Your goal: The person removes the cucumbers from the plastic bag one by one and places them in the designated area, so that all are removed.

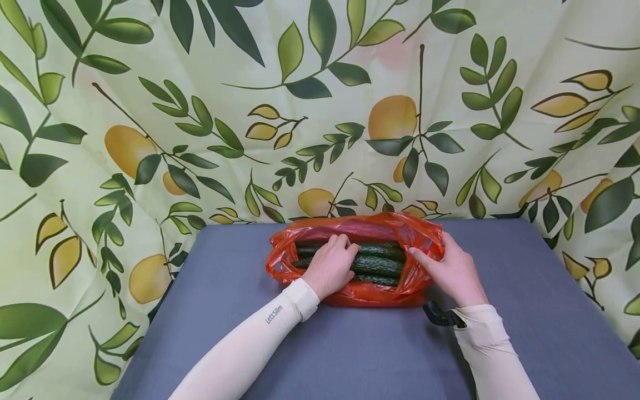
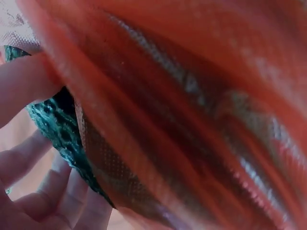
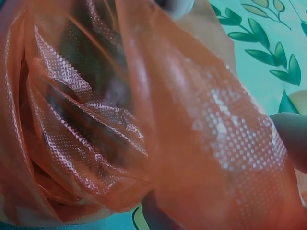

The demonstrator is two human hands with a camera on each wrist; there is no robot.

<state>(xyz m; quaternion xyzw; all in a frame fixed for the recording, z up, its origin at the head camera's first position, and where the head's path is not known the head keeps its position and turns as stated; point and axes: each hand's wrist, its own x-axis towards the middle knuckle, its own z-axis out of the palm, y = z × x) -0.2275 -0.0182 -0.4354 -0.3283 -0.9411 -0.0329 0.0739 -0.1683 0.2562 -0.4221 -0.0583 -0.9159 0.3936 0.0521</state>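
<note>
An orange-red plastic bag [image 1: 372,298] lies on its side with a wide opening, and several dark green bumpy cucumbers [image 1: 378,265] lie side by side inside it. My left hand [image 1: 330,269] reaches into the opening and grips a cucumber [image 2: 60,125], thumb on one side and fingers on the other in the left wrist view. Bag film covers much of that view. At the bag's right end my right hand [image 1: 459,275] pinches the rim, thumb inside the opening. The stretched film [image 3: 192,124] fills most of the right wrist view, with dark green shapes showing through.
The bag rests toward the back of a grey-blue table [image 1: 225,333]. Behind and beside the table hangs a cloth [image 1: 320,139] printed with leaves and fruit. A black strap [image 1: 442,316] sits at the right wrist.
</note>
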